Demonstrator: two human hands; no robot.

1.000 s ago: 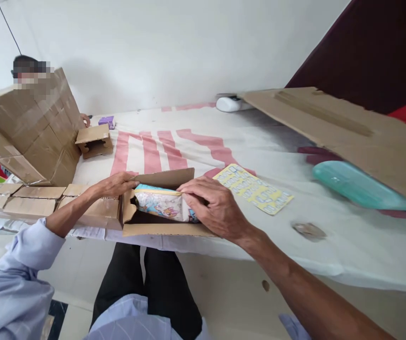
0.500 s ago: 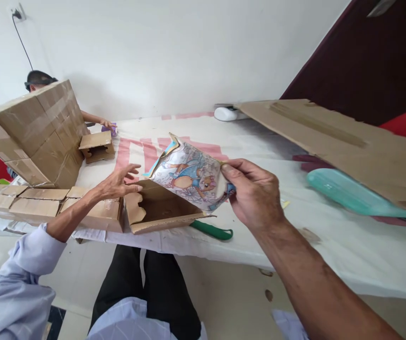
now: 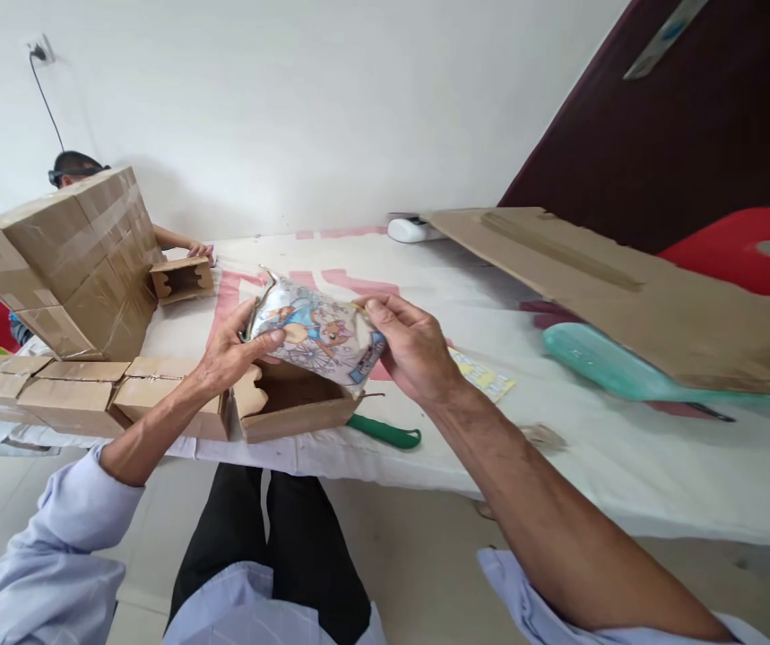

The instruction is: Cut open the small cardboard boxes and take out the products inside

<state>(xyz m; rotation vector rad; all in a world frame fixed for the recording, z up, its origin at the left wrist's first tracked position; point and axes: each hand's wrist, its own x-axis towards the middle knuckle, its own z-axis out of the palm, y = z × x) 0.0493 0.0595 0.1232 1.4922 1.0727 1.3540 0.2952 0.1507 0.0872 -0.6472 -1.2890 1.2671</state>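
A pouch with a cartoon fox print (image 3: 317, 331) hangs tilted between my two hands, above the small open cardboard box (image 3: 310, 417). My left hand (image 3: 240, 345) grips its left edge, thumb on the printed face. On the opposite side my right hand (image 3: 411, 345) pinches the pouch's right edge. Part of the box's opening lies hidden behind the pouch. Beside the box, a green handle (image 3: 385, 432) sticks out on the table's near edge; what it belongs to cannot be seen.
A row of closed cartons (image 3: 75, 394) lines the near edge at left, with a taped carton stack (image 3: 82, 260) behind. A co-worker's hand (image 3: 200, 251) is near another open box (image 3: 183, 279). At right lie a cardboard sheet (image 3: 600, 305), a teal translucent object (image 3: 613, 363) and a yellow printed sheet (image 3: 482, 374).
My left hand, open and apart before, has closed on the pouch's left edge. The pouch and my right hand have moved left and slightly down in view.
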